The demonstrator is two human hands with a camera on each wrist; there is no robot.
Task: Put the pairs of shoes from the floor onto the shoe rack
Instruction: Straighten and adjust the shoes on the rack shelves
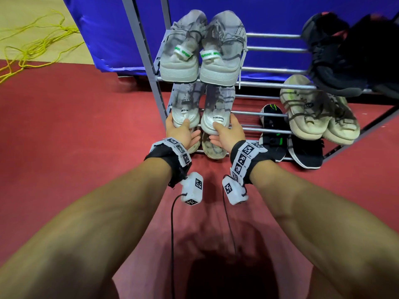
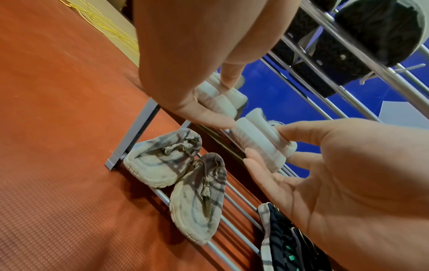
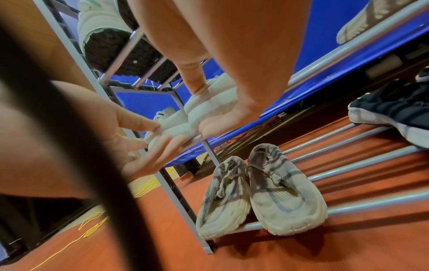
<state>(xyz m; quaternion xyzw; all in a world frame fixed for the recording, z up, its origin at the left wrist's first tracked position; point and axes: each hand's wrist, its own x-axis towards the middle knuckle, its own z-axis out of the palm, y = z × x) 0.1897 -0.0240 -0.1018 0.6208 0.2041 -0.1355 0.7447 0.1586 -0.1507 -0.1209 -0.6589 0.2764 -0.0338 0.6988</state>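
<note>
A person's view down two bare forearms to a metal shoe rack [image 1: 269,84] on a red floor [image 1: 64,137]. Each hand is at the heel of one white shoe of a pair, both shoes resting toes-inward on the middle shelf at the rack's left end. The heels stick out over the front bar, probably because the pair is being nudged into line with the grey pair [image 1: 203,48] directly above.

The left hand [image 1: 180,131] has its thumb on the left shoe [image 1: 186,108]'s heel and its fingers loosely spread beneath, relaxed rather than clamped. The right hand [image 1: 226,133] mirrors it on the right shoe [image 1: 218,108]: thumb on top of the heel, fingers half open along the side and under the sole. Neither looks like a firm grip; it reads as steadying or letting go.

Below, a worn pale pair [image 3: 262,198] sits on the bottom shelf. To the right are a beige pair [image 1: 317,113], black shoes [image 1: 302,147] and a dark pair [image 1: 332,55] on top. No shoes show on the floor, so the task seems nearly done
</note>
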